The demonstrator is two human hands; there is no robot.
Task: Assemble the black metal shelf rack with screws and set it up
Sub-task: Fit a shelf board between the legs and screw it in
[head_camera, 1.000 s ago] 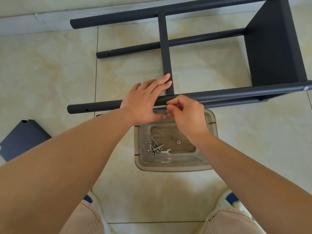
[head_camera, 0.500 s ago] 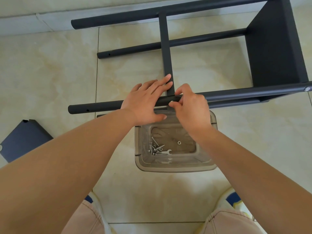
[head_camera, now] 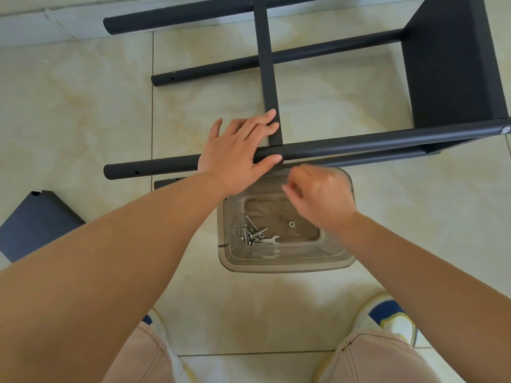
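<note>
— What is the floor like, and what lies on it?

— It is a glossy floor of beige marbled tiles (head_camera: 83,111), with a pale grey strip along the far edge. The half-built black metal shelf rack (head_camera: 359,145) lies on its side across the tiles, its round tubes running left to right and one flat shelf panel (head_camera: 453,64) already fixed at the right. A loose dark blue-grey metal panel (head_camera: 36,222) lies at the left. A clear brownish plastic box (head_camera: 284,261) stands just under the near tube; inside are silver screws (head_camera: 253,233), a small flat wrench (head_camera: 272,239) and a washer (head_camera: 291,224).

— What differs from half a second ago?

— The right hand (head_camera: 320,197) was up at the near tube, beside the left one. Now it is lower, over the box, and apart from the tube. The left hand has not left the tube.

— And the hands now, against the rack?

— The left hand (head_camera: 237,153) rests on the near tube at the joint with the thin cross bar (head_camera: 268,70), fingers stretched over the top and thumb under. The right hand is blurred, its fingers curled; I cannot tell if it pinches something. It is just below the tube, not touching.
</note>
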